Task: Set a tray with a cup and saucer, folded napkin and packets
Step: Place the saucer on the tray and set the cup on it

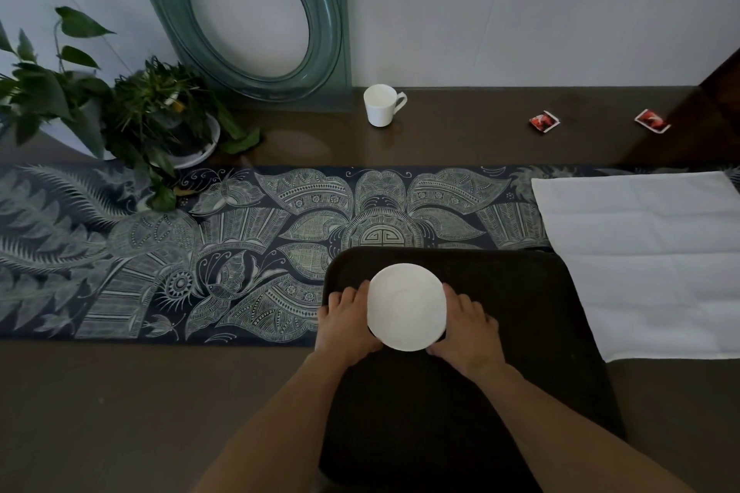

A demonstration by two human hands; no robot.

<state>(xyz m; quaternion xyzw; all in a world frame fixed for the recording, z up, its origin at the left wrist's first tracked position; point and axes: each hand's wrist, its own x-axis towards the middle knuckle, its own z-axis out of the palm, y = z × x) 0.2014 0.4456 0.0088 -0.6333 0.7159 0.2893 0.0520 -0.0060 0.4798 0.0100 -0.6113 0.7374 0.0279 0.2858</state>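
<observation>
Both hands, left (347,318) & right (466,326), cupped the saucer (406,306) over the tray (500,292), fingers curled at its rim. Cup (380,105), two packets (543,121), unfolded napkin (648,260) weren't on the tray yet.

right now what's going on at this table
A person is setting a tea tray. The left hand and right hand hold a white saucer by its sides over the dark tray. The white cup stands apart near the wall, not yet on the saucer. Two red packets lie further right on the table, and the white napkin is spread open beside the tray, not yet folded.
</observation>
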